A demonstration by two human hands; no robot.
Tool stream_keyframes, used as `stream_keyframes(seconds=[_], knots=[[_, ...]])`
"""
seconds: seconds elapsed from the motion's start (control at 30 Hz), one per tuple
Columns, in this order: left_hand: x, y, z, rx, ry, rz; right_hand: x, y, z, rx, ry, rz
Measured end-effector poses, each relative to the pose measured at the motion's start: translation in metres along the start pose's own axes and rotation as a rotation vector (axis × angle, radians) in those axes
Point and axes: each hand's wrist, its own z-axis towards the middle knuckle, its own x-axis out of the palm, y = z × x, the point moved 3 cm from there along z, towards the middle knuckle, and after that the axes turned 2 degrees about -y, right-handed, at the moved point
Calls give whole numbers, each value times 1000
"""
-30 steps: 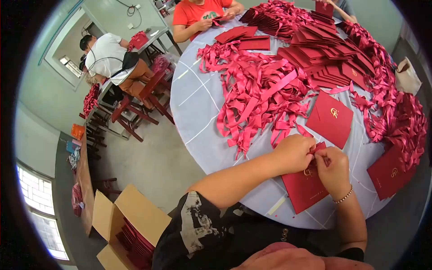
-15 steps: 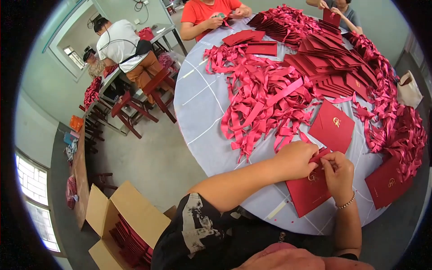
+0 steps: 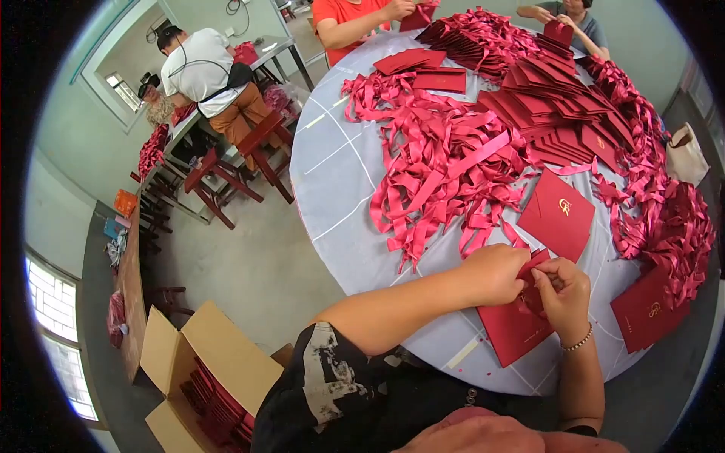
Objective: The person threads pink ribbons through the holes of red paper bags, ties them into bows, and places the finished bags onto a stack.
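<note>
A flat red paper gift bag (image 3: 516, 332) with a gold emblem lies at the table's near edge, partly hidden beneath my hands. At its top edge, my left hand (image 3: 495, 273) is closed with its fingers curled on the bag. My right hand (image 3: 563, 294), with a beaded bracelet at the wrist, pinches at the same top edge close beside it. What exactly sits between the fingertips is too small to make out. Just beyond my hands lies another red bag (image 3: 557, 214) with a gold emblem. Loose pink-red ribbons (image 3: 453, 166) are heaped past my left hand.
Stacked red bags (image 3: 563, 98) and more ribbons cover the round table's (image 3: 332, 177) far and right sides. Two people sit across it. An open cardboard box (image 3: 226, 351) holding red items stands at lower left. Stools (image 3: 219, 181) and other people are behind.
Both my hands have shifted slightly down and stay at the bag's top edge. The person in orange-red across the table has raised a red item.
</note>
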Motion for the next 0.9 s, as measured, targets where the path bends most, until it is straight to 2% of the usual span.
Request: stream_keyframes(seconds=[0.07, 0.17, 0.37, 0.4, 0.47, 0.53, 0.63, 0.9], knots=[[1, 1, 0, -10, -28, 23, -1, 16, 2, -223, 29, -164], [-5, -8, 0, 39, -58, -18, -9, 22, 5, -327, 115, -195], [-3, -14, -3, 53, -43, 50, -19, 21, 3, -286, 173, -230], [-3, -15, -3, 117, -43, 12, -19, 24, 5, -288, 174, -230], [-3, -16, -2, 178, -47, -29, -22, 41, 7, -564, 97, -423], [-2, -21, -2, 176, 50, -12, -25, 50, 5, -565, 130, -442], [-3, -24, -4, 242, 45, -3, -28, 49, 4, -543, 179, -441], [-3, -33, -9, 262, 52, 130, -27, 49, 1, -486, 220, -417]])
